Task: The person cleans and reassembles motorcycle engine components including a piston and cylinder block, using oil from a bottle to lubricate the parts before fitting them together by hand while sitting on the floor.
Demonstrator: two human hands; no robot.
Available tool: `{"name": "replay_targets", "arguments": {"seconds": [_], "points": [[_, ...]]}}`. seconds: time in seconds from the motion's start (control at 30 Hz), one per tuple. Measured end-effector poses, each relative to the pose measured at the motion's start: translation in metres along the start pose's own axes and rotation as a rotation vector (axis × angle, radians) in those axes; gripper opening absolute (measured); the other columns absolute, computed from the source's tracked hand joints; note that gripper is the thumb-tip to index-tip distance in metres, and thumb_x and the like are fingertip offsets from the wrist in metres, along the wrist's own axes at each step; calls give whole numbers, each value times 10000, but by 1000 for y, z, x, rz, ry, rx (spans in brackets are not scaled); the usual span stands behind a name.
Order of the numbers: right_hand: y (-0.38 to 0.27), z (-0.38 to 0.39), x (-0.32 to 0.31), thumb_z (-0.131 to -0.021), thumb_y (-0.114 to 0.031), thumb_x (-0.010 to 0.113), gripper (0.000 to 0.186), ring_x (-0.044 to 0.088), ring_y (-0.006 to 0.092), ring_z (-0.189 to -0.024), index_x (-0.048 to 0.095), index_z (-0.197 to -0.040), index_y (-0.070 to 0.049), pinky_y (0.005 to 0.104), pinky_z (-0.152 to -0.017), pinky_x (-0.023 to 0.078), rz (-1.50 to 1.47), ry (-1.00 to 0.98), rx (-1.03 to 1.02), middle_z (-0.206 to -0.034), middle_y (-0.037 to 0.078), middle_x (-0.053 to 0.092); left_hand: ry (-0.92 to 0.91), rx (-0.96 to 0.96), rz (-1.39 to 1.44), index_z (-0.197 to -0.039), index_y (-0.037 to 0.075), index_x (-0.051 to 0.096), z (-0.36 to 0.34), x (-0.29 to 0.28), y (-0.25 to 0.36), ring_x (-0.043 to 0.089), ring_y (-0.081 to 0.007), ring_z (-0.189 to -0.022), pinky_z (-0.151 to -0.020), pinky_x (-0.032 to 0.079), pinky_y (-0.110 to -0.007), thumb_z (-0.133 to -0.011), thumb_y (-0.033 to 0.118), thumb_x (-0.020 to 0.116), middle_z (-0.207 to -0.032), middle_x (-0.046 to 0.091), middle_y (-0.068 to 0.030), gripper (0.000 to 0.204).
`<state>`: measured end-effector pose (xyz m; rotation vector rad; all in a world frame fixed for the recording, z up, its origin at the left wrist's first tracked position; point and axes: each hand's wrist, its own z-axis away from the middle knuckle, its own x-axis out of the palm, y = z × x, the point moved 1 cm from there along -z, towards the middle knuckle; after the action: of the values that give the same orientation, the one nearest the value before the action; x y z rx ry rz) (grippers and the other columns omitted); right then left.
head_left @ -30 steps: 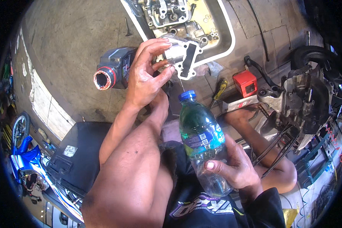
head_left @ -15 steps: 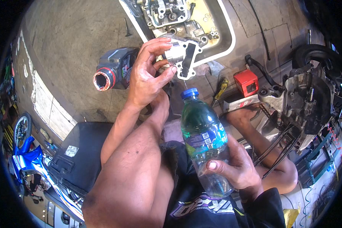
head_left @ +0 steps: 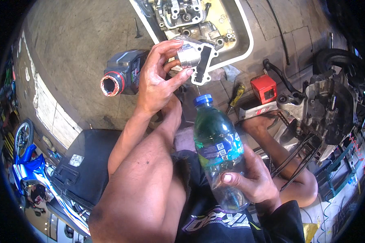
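Note:
My left hand (head_left: 160, 75) is closed on a silvery engine part (head_left: 190, 58) with a ribbed round body and a flat white-rimmed flange. My right hand (head_left: 251, 178) grips a clear plastic bottle (head_left: 213, 125) holding greenish liquid, its blue cap (head_left: 202, 99) on and just below the metal part. A thin line runs between cap and part; whether it is liquid or a nozzle I cannot tell. Behind my left hand a grey oil jug (head_left: 125, 73) lies on its side with a red-ringed mouth.
A white-rimmed tray (head_left: 247, 38) holds engine parts at the top. Right are a red box (head_left: 263, 89), a yellow screwdriver (head_left: 237, 95) and a dismantled engine (head_left: 320, 109). A black seat (head_left: 85, 174) and blue motorbike (head_left: 26, 170) lie left. My bare legs frame the lower area.
The bottle and my right hand have shifted slightly to the right, and the cap sits a little higher. My left hand with the metal part has edged slightly rightward.

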<state>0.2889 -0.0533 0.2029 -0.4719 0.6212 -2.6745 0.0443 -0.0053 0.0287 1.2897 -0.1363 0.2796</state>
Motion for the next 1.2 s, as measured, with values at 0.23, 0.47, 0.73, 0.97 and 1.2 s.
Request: {"name": "replay_targets", "arguments": {"seconds": [0.23,0.47,0.73,0.97,1.2], "points": [[-3,-1,3,-890,-479,760,734,717,323,-981,502,-1368,15,429,-886,527,27,-43,39,-1067,205,721,-8,33,-37,-1310,21,572,0,-3,1,545,-215,-1287,-1058,505,-348,-794,-114,751,-1390,493,-102,563],[-4,-2,7,-889,-471,768,730,718,309,-984,501,-1361,19,420,-880,528,10,-36,33,-1069,205,721,-21,60,-47,-1285,23,586,0,-5,1,543,-217,-1291,-1071,503,-356,-783,-127,749,-1388,482,-107,549],[-7,-2,9,-885,-470,777,707,722,291,-960,520,-1330,15,416,-871,535,17,-27,19,-1047,183,730,-24,62,-82,-1278,25,597,1,-7,1,538,-216,-1297,-1093,494,-364,-775,-124,756,-1376,491,-106,549],[-8,-2,9,-883,-474,778,710,721,283,-960,527,-1325,22,413,-874,535,6,-29,20,-1040,177,728,-13,19,-55,-1296,36,588,2,-5,4,515,-216,-1329,-1127,465,-369,-762,-141,746,-1389,487,-99,584],[-7,-2,6,-884,-477,774,713,724,304,-964,522,-1333,15,419,-877,535,26,-31,10,-1047,182,729,-73,102,-43,-1268,55,568,1,-7,-4,468,-202,-1388,-1171,411,-380,-731,-214,685,-1418,480,-86,612]]}}
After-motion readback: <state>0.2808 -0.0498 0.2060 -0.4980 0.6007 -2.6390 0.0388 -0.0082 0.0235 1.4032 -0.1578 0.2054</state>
